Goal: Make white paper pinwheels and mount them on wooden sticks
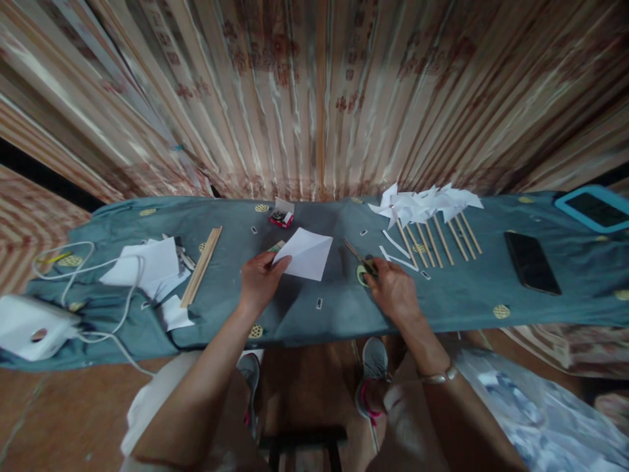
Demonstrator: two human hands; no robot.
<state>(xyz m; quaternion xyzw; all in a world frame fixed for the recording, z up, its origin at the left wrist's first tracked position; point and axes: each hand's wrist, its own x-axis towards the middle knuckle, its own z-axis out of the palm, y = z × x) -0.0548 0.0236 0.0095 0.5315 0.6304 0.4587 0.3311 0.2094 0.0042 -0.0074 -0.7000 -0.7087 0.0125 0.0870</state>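
Note:
A white square of paper (305,254) is pinched at its left corner by my left hand (261,278), raised a little over the cloth. Faint creases show on the sheet. My right hand (396,288) is closed round a pair of scissors (362,265) with yellow-green handles; the blades point up and left, toward the paper but apart from it. Thin white paper strips (393,252) lie just beyond my right hand. Past them, several white paper pinwheels (427,203) on wooden sticks lie in a row. A small red box (282,215) stands open behind the paper.
Wooden sticks (201,267) lie in a bundle at left, beside loose white papers (147,265). A white device (37,326) with cables sits at the left end. At right are a black phone (531,262) and a blue-framed tablet (597,208). A curtain (314,98) hangs behind the table.

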